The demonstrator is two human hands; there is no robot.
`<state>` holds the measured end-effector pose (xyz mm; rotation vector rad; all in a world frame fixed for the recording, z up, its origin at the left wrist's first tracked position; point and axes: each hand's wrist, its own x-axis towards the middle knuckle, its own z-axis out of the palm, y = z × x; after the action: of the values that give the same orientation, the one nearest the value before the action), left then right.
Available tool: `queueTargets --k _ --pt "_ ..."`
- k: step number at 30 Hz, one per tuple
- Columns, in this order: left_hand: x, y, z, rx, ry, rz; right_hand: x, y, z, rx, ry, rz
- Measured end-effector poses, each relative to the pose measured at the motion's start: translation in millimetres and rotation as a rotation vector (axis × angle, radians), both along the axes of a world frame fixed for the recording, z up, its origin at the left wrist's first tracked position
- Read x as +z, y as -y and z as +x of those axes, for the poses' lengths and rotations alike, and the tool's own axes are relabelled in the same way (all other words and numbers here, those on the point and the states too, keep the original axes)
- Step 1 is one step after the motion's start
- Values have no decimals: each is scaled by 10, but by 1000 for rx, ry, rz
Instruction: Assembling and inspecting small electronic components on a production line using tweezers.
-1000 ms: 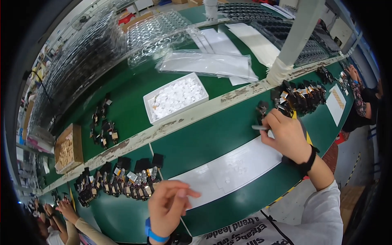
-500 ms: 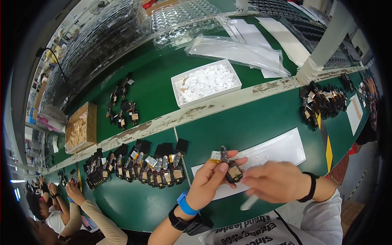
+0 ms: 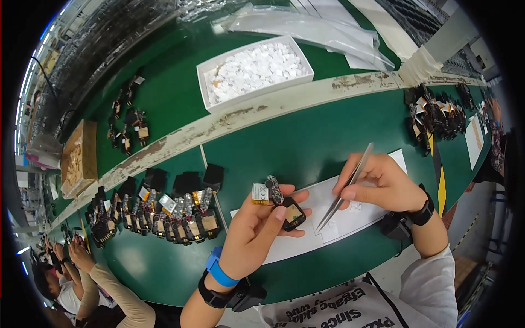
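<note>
My left hand [image 3: 247,239] pinches a small black electronic assembly [image 3: 294,212] between thumb and fingers. A tan pad shows on its black housing, and a silver battery [image 3: 261,192] with a yellow edge lies against my fingers, beside a dark rounded part. My right hand [image 3: 380,185] grips a pair of metal tweezers [image 3: 334,208], tips pointing down at a white sheet [image 3: 284,249] on the green table. Whether the tips hold anything is too small to tell. Small pale pieces [image 3: 355,206] lie on the sheet below my right hand.
Several similar assemblies [image 3: 183,227] stand in a row at left; another pile [image 3: 437,117] sits far right. Beyond a worn white rail [image 3: 229,123] are a white box [image 3: 208,98] of small white pieces and a box [image 3: 90,150] of tan pieces. Co-workers' arms [image 3: 117,292] show lower left.
My right hand has moved away from the assembly, up and to the right, and the tweezers now point at the sheet. The view has shifted, and my left hand still holds the assembly.
</note>
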<state>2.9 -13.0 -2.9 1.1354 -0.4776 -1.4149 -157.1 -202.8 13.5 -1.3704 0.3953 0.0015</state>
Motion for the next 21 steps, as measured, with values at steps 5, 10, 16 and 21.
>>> queueTargets --k 5,10,16,21 --pt "4 20 -11 2 7 12 12 -48 13 114 -69 -314" --pt "-7 8 -26 13 28 15 -34 -59 28 153 -57 -441" --pt "-42 2 -62 90 51 -21 -2 -81 89 197 -115 -451" --pt "-38 6 -47 73 30 -15 6 -67 111 244 -138 -472"
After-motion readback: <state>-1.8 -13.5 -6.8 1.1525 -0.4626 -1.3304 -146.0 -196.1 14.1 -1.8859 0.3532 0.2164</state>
